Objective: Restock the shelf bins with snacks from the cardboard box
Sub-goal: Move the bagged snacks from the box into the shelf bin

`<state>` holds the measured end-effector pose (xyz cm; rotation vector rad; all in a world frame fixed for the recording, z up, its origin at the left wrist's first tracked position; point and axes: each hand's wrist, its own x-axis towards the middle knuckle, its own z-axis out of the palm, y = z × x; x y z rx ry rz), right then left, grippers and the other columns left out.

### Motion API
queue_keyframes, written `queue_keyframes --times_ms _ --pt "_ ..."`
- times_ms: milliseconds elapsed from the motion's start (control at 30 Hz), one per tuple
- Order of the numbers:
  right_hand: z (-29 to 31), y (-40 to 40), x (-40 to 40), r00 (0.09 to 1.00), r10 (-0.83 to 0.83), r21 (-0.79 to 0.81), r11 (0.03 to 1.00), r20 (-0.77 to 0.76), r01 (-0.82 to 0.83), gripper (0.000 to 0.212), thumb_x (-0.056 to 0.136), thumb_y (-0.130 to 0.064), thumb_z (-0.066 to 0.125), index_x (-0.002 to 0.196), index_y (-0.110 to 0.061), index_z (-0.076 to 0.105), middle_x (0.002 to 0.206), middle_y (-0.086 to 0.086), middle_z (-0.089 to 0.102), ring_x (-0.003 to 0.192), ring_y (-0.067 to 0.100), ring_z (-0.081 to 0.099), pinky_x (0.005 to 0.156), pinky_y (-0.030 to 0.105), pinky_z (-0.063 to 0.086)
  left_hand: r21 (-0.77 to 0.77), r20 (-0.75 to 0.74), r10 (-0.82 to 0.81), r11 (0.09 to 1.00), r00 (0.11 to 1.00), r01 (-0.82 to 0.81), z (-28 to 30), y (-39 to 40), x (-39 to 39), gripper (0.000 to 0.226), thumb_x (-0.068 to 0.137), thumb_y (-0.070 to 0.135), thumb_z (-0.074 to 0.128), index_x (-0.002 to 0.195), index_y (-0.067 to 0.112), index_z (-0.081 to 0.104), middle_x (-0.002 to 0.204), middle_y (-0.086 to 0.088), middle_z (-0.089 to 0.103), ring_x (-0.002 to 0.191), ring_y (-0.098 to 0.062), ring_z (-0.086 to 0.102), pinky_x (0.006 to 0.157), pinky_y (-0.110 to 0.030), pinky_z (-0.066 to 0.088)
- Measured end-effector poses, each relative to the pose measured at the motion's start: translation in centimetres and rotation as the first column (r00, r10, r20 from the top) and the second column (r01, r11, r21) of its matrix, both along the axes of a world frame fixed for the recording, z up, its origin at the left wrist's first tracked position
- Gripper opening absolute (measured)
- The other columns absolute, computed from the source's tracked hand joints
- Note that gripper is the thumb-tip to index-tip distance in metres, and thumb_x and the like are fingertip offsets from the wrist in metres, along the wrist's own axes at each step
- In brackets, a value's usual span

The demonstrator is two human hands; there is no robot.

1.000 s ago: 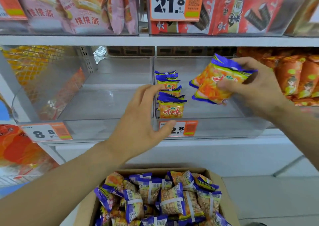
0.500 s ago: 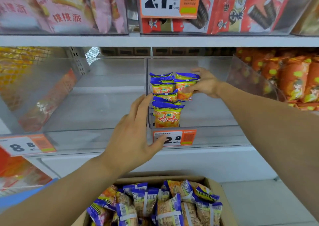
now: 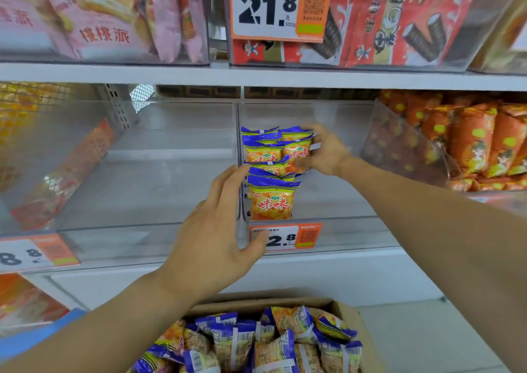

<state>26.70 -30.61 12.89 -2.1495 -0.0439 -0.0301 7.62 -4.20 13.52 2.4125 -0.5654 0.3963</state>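
Observation:
Orange snack packets with blue tops stand in a row (image 3: pixel 271 198) along the left wall of a clear shelf bin (image 3: pixel 336 230). Deep in that bin my right hand (image 3: pixel 325 153) holds a snack packet (image 3: pixel 296 150) upright beside the back of the row. My left hand (image 3: pixel 216 230) has straight fingers spread at the bin's front left corner; its thumb lies over the price tag (image 3: pixel 285 237). The cardboard box (image 3: pixel 350 327) at the bottom holds several more of these packets (image 3: pixel 265 344).
A clear bin (image 3: pixel 148 173) stands to the left with a reflective wall. Orange bags (image 3: pixel 473 141) fill the bin on the right. The upper shelf (image 3: pixel 256 74) carries pink and red bags and a 21.8 price tag (image 3: pixel 273 8).
My right hand carried the packet from mid-air down into the bin and set it next to the back of the row. My left hand stayed at the bin's front corner. The view moved closer.

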Motion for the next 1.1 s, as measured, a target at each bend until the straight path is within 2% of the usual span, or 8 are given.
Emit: queue_keyframes --times_ms 67,233,467,600,700,867,1000,1100 --pt "-0.4 0.0 0.1 1.000 -0.024 -0.039 0.999 0.019 0.025 0.076 0.066 0.005 0.089 0.123 -0.027 0.050 0.120 0.012 0.057 0.101 0.037 0.069 0.085 0.058 0.058 -0.015 -0.002 -0.002 1.000 1.000 0.002 0.0 -0.1 0.0 0.091 0.078 0.054 0.063 0.154 0.033 0.017 0.158 0.015 0.025 0.115 -0.015 0.059 0.091 -0.034 0.054" --pt "-0.4 0.5 0.3 0.992 -0.088 -0.157 0.982 0.085 0.101 0.065 0.052 -0.025 0.093 0.098 -0.038 0.049 0.122 0.013 0.059 0.096 0.027 0.069 0.082 0.045 0.061 -0.005 0.016 0.003 1.000 1.000 -0.003 -0.2 -0.1 -0.1 0.091 0.082 0.048 0.069 0.155 0.033 0.017 0.157 0.014 0.026 0.107 -0.012 0.059 0.081 -0.021 0.043" --pt "0.2 0.6 -0.4 0.979 -0.149 -0.174 0.970 0.137 0.172 0.059 0.066 -0.020 0.094 0.109 -0.015 0.053 0.109 0.001 0.059 0.092 0.018 0.062 0.059 0.018 0.045 -0.026 0.001 0.004 1.000 1.000 -0.004 -0.1 -0.2 -0.1 0.090 0.083 0.044 0.073 0.154 0.035 0.017 0.156 0.018 0.025 0.102 -0.009 0.061 0.072 -0.008 0.034" --pt "0.1 0.2 -0.6 0.993 -0.085 -0.097 0.991 0.080 0.092 0.058 0.068 -0.016 0.092 0.109 -0.016 0.052 0.118 0.004 0.060 0.103 0.021 0.066 0.077 0.032 0.060 -0.024 0.005 0.018 1.000 1.000 -0.018 -0.1 -0.3 -0.1 0.090 0.083 0.048 0.072 0.154 0.033 0.019 0.157 0.016 0.026 0.103 -0.009 0.061 0.073 -0.010 0.037" --pt "0.4 -0.2 -0.6 0.998 -0.042 -0.086 0.995 0.045 0.046 0.055 0.071 -0.009 0.089 0.109 -0.018 0.051 0.123 0.005 0.057 0.106 0.023 0.063 0.077 0.034 0.060 -0.022 0.017 0.037 0.999 0.999 -0.036 -0.2 -0.4 0.0 0.090 0.082 0.051 0.072 0.154 0.032 0.020 0.157 0.013 0.029 0.105 -0.013 0.063 0.077 -0.021 0.048" --pt "0.5 -1.0 0.2 0.998 -0.070 -0.128 0.989 -0.002 0.069 0.063 0.074 -0.006 0.087 0.121 -0.023 0.050 0.136 0.010 0.050 0.115 0.033 0.060 0.091 0.053 0.057 -0.024 0.045 0.050 0.999 0.998 -0.049 -0.3 -0.4 0.2 0.089 0.081 0.058 0.068 0.153 0.032 0.023 0.155 0.012 0.033 0.109 -0.016 0.064 0.079 -0.033 0.057" --pt "2.0 -1.5 -1.9 0.995 -0.056 -0.234 0.971 -0.077 0.037 0.071 0.083 -0.017 0.081 0.141 -0.020 0.039 0.137 0.007 0.043 0.119 0.029 0.056 0.096 0.047 0.053 -0.068 0.018 0.034 0.997 0.999 -0.033 -0.5 -0.3 0.3 0.090 0.080 0.049 0.076 0.152 0.031 0.026 0.154 0.011 0.035 0.117 -0.015 0.059 0.086 -0.034 0.055" --pt "4.6 -1.2 -6.7 0.997 -0.058 -0.304 0.950 0.052 0.071 0.056 0.087 -0.017 0.076 0.136 -0.014 0.049 0.127 0.005 0.051 0.100 0.019 0.060 0.080 0.028 0.048 -0.193 -0.005 0.041 0.980 0.999 -0.041 -0.3 -0.5 -0.3 0.079 0.082 0.042 0.077 0.147 0.030 0.034 0.148 0.010 0.033 0.126 -0.017 0.050 0.099 -0.036 0.051"
